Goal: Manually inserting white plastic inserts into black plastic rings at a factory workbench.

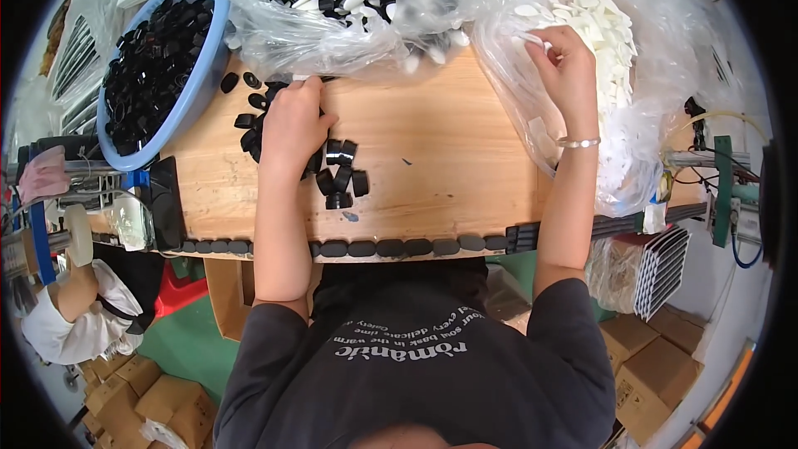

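Observation:
My left hand (pixel 293 120) lies over a loose pile of small black caps (pixel 249 140), its fingers curled down and together at the far side. What its fingertips grip is hidden. Just right of its wrist, several short black cylindrical pieces (pixel 339 179) rest on the wooden table (pixel 449 158). My right hand (pixel 567 62), a bracelet at its wrist, is raised over a clear plastic bag holding a heap of flat white pieces (pixel 611 41). Thumb and forefinger pinch one small white plastic piece (pixel 529 37).
A blue basin (pixel 221 29) full of black caps stands at the far left. Behind the table's middle, a clear bag (pixel 291 46) holds mixed black and white pieces. Black oval pieces (pixel 391 247) line the front edge. Another person's arm (pixel 76 291) shows at left; cardboard boxes (pixel 657 366) stand below right.

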`<state>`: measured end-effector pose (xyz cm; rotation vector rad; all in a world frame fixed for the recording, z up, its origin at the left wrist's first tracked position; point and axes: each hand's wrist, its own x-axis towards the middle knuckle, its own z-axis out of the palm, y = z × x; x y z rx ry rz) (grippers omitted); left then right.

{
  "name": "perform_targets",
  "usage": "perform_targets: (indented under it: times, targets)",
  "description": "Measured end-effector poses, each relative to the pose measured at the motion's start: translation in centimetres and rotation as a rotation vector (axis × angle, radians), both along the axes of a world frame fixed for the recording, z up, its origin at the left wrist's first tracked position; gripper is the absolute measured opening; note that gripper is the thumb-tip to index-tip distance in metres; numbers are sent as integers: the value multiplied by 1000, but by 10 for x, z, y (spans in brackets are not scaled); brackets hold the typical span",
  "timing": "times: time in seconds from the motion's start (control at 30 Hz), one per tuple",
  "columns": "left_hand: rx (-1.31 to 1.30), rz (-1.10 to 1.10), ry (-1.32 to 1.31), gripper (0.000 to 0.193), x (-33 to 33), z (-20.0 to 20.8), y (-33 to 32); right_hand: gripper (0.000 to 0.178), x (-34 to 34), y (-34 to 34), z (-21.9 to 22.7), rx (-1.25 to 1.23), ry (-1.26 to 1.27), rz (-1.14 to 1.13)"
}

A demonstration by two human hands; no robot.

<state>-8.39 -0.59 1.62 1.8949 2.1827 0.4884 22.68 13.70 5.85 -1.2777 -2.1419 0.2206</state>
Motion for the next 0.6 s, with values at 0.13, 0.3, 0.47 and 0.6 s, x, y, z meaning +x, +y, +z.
perform_targets:
  times: [0.13, 0.3, 0.47, 0.6]
  targets:
    - [39, -27, -88, 31, 3, -5, 3, 16, -38, -28, 6, -68, 375, 244]
    - [200, -198, -169, 25, 19, -13, 9, 17, -54, -45, -17, -145, 343, 326]
    - [291, -253, -229, 26, 28, -18, 12, 15, -63, -53, -30, -379, 482, 413]
    - [218, -248, -236, 24, 28, -10, 13, 14, -68, -59, -35, -488, 528, 416]
